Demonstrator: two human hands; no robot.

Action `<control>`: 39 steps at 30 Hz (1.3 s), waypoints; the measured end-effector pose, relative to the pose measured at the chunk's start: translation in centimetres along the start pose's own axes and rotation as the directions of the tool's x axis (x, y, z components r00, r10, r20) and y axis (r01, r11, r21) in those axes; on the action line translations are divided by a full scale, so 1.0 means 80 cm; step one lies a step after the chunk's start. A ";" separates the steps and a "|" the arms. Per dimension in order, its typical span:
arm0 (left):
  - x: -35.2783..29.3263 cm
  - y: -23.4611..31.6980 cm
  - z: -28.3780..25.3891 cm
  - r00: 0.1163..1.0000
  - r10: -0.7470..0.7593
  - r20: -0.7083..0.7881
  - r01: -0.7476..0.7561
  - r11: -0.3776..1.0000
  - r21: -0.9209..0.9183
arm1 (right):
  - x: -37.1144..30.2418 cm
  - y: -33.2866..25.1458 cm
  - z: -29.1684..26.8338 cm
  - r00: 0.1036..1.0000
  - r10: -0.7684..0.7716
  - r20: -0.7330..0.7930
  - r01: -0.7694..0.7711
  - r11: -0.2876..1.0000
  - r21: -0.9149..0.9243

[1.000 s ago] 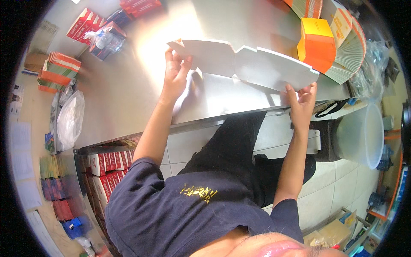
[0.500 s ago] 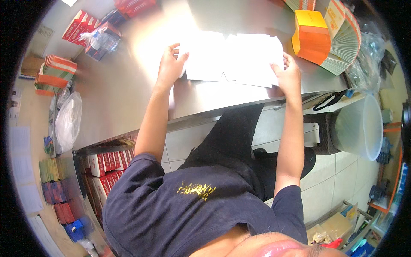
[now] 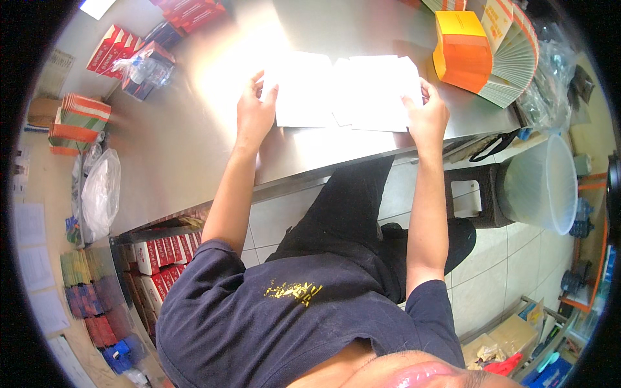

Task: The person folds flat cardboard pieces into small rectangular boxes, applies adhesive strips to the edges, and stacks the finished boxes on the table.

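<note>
A bright white, flat card piece lies on the steel table, its surface washed out by glare. It shows a left panel [image 3: 304, 94] and a right panel [image 3: 378, 97], with a small notch between them; whether they are one folded sheet or separate pieces I cannot tell. My left hand [image 3: 257, 111] pinches the left edge, thumb on top. At the right edge, my right hand [image 3: 427, 116] grips the card between thumb and curled fingers.
Fanned stacks of printed orange and green cartons [image 3: 514, 61] stand at the table's right, beside a yellow-orange box stack [image 3: 462, 55]. Red boxes [image 3: 115, 50] and a plastic-wrapped bundle [image 3: 145, 70] sit at the far left. A translucent bin [image 3: 543, 184] is right of the steel table [image 3: 174, 149].
The gap between the two white panels has narrowed, and their inner edges now lie closer together. Both hands keep hold of the outer edges. The whole view has shifted slightly.
</note>
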State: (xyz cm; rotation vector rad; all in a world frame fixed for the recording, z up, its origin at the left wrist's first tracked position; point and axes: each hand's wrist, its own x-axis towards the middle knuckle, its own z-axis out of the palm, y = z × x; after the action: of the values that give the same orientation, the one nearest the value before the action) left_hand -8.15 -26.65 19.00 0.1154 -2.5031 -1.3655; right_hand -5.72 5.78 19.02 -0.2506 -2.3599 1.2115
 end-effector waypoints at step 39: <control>0.026 0.024 -0.058 0.965 0.258 -0.045 -0.205 0.637 -0.744 | 0.026 -0.020 -0.014 0.995 -0.101 -0.025 0.095 0.789 0.607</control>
State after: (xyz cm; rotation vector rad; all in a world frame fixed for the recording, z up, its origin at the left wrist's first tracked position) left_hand -8.69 -29.81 23.44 -0.4204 -1.7027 -2.1611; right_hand -6.90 6.39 21.52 0.0974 -1.8254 1.8361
